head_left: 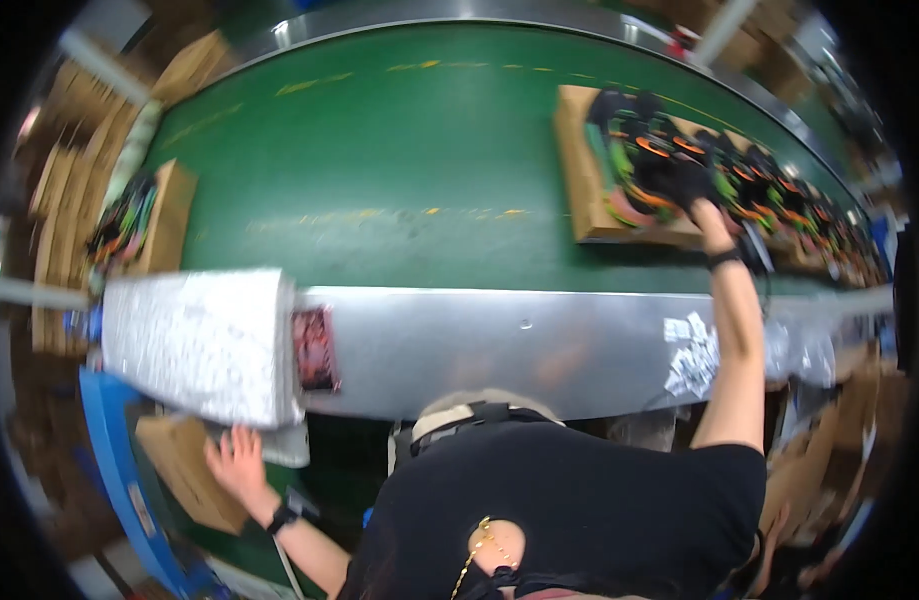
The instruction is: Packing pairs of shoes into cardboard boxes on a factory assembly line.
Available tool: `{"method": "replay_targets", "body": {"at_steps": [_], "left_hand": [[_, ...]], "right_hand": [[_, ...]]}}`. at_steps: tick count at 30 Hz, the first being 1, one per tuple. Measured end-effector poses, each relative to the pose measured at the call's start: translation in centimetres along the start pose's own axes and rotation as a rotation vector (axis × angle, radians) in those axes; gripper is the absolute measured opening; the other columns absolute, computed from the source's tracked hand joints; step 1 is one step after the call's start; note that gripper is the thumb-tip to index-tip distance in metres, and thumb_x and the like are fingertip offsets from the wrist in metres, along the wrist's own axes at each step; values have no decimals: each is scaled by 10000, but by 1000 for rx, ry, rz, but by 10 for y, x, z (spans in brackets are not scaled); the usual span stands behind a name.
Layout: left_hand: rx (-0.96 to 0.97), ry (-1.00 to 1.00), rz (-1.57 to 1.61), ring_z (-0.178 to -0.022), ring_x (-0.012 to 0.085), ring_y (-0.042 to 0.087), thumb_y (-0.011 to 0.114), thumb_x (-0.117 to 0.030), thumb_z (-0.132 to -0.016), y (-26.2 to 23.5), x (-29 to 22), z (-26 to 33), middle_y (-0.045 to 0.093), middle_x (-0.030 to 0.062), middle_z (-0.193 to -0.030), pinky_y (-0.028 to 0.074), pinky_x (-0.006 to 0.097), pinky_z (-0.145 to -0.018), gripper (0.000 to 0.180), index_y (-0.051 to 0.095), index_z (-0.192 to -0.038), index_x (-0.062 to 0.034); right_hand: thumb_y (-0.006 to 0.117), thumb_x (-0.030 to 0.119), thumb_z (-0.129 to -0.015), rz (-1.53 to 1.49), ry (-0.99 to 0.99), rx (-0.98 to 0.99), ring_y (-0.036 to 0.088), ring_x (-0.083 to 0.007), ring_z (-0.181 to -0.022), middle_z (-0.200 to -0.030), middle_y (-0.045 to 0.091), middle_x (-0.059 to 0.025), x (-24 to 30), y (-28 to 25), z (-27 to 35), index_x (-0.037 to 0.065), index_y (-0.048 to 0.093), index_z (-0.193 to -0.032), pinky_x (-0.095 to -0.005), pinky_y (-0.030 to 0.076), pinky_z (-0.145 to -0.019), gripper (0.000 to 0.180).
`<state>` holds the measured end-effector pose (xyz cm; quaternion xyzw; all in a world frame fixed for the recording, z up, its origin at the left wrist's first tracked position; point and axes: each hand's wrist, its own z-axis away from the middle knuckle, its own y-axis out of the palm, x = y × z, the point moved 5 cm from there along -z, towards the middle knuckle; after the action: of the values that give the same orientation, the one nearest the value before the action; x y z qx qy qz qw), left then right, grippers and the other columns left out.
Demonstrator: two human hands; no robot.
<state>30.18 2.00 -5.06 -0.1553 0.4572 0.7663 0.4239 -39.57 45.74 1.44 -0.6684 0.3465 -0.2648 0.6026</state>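
Observation:
My right hand [687, 186], in a black glove, reaches far over the green conveyor belt [399, 150] and lies on the black, orange and green items [647, 150] packed in a flat cardboard tray [577, 170]. Blur hides whether its fingers grip them. My left hand [237, 460], bare with a dark wristband, is low at my left with fingers spread. It touches a brown cardboard piece [184, 470] just below a stack of white textured sheets [204, 340].
More filled trays [809, 215] run along the belt to the right, and another tray [157, 215] sits at its left end. A metal rail [539, 345] borders the belt in front of me, with a small reddish card [316, 348] on it. A blue frame [119, 470] stands lower left.

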Motion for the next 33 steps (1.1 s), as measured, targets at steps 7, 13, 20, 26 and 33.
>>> {"method": "replay_targets", "body": {"at_steps": [7, 13, 20, 26, 33], "left_hand": [[276, 125, -760, -619, 122, 534, 564, -196, -802, 112, 120, -3, 557, 48, -720, 450, 246, -583, 330, 507, -1077, -23], [1155, 736, -1283, -545, 191, 508, 612, -212, -737, 265, 237, 104, 502, 89, -616, 411, 305, -503, 260, 579, -878, 4], [1329, 574, -1496, -673, 321, 547, 526, -379, -786, 265, 339, 109, 561, 150, -729, 426, 402, -592, 375, 562, -862, -14], [1273, 449, -1539, -672, 320, 552, 526, -424, -769, 263, 338, 106, 565, 147, -680, 425, 398, -591, 404, 546, -793, -21], [1285, 444, -1528, -709, 319, 557, 523, -413, -765, 263, 344, 105, 580, 145, -732, 436, 398, -623, 398, 551, -793, -16]], "right_hand": [[596, 219, -617, -107, -222, -201, 551, -310, -679, -643, 550, -101, 91, -28, 101, 101, 578, -707, -384, 443, -611, 149], [609, 172, -496, -172, -614, 33, 559, -257, -604, -594, 543, -98, 222, 0, 153, 82, 551, -562, -355, 444, -493, 126], [660, 253, -632, -574, -689, 786, 572, -245, -627, -640, 585, -103, 247, 6, 132, 68, 643, -734, -338, 461, -593, 212], [644, 251, -669, -22, -101, -52, 455, -373, -1016, -1230, 329, -234, 144, 46, 14, 133, 417, -1197, -419, 437, -791, 587], [698, 182, -590, 81, 45, 35, 453, -369, -994, -1254, 314, -206, 146, 100, -8, 192, 319, -1277, -412, 457, -767, 784]]}}
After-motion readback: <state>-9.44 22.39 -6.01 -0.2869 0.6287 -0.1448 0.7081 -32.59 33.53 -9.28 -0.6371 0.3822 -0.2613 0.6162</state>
